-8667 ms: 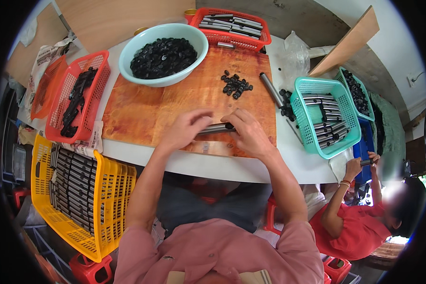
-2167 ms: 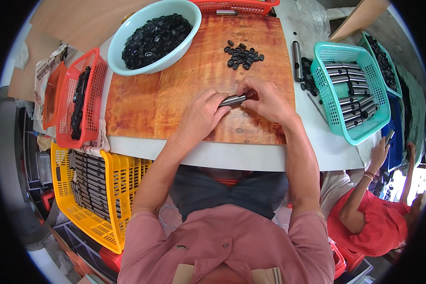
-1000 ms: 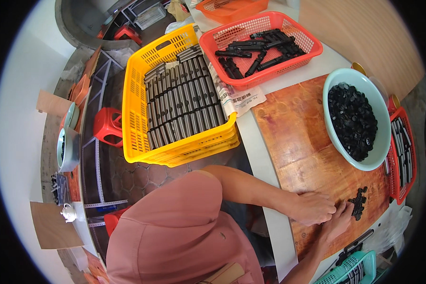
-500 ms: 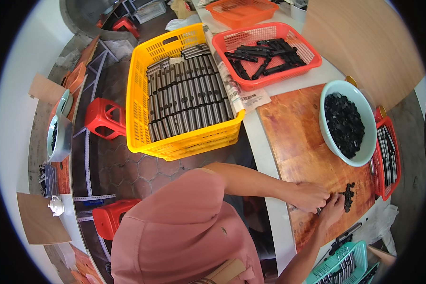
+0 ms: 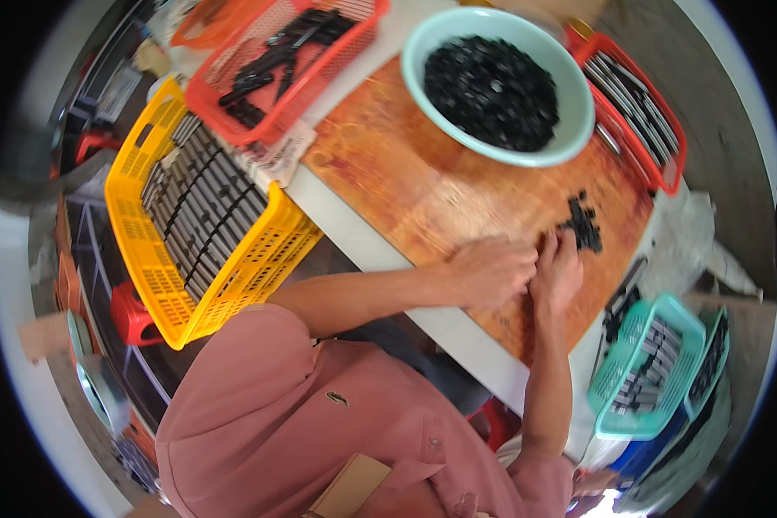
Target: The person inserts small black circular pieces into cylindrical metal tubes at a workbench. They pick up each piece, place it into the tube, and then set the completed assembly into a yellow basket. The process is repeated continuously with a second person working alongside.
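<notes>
My left hand (image 5: 492, 271) and my right hand (image 5: 558, 269) meet over the reddish-brown wooden board (image 5: 397, 194). The left is curled into a loose fist. The right has its fingers bent and pressed together against it. Whatever lies between them is hidden by the fingers. Just beyond my right fingertips is a small heap of black plastic caps (image 5: 584, 226) on the board. Farther off stands a pale green bowl (image 5: 413, 65) filled with many more small black pieces.
At right is a red basket (image 5: 675, 177) of metal tubes. A teal basket (image 5: 597, 406) with capped tubes stands near right. On the left, a yellow crate (image 5: 128, 216) holds stacked tubes; a red basket (image 5: 224, 125) of black parts stands behind it.
The whole view has swung round, so the crate, bowl and baskets sit at different places and angles. Both hands are still together over the board, fingers closed.
</notes>
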The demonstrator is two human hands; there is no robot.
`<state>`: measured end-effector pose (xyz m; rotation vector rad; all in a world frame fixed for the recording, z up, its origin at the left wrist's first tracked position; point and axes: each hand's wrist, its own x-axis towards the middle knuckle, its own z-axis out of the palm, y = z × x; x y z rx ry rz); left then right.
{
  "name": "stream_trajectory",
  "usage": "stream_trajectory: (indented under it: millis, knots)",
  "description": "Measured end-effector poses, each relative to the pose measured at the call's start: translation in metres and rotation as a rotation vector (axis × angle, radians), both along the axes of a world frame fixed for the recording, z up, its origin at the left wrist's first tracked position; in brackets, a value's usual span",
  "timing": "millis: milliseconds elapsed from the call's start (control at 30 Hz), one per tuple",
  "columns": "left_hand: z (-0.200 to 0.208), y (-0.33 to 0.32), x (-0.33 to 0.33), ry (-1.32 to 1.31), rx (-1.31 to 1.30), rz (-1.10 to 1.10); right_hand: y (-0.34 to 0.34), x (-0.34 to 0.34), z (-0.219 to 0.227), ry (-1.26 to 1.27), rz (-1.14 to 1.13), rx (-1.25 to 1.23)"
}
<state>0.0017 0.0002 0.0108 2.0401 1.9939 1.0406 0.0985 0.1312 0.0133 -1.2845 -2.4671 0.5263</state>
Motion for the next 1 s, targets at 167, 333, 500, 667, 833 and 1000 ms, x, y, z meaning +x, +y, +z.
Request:
stream_trajectory:
  millis: [167,333,500,667,833,1000]
  knots:
    - [0.007,0.005,-0.005,0.051,0.072,0.014,0.003,-0.002,0.010,0.048,-0.022,-0.034]
    - [0.006,0.013,-0.011,-0.078,-0.036,-0.006,0.013,-0.003,0.021,0.158,-0.088,-0.241]
    - [0.018,0.017,-0.010,0.023,-0.096,-0.036,0.006,-0.001,0.022,0.162,-0.017,-0.193]
    - [0.014,0.016,-0.008,-0.017,-0.056,-0.073,0.003,0.004,0.013,0.117,0.022,-0.075]
    - [0.009,0.012,-0.005,-0.059,-0.073,-0.081,0.001,0.005,0.008,0.110,0.033,-0.077]
    - [0.008,0.013,-0.003,-0.026,-0.041,-0.055,0.004,0.003,0.010,0.111,-0.001,-0.080]
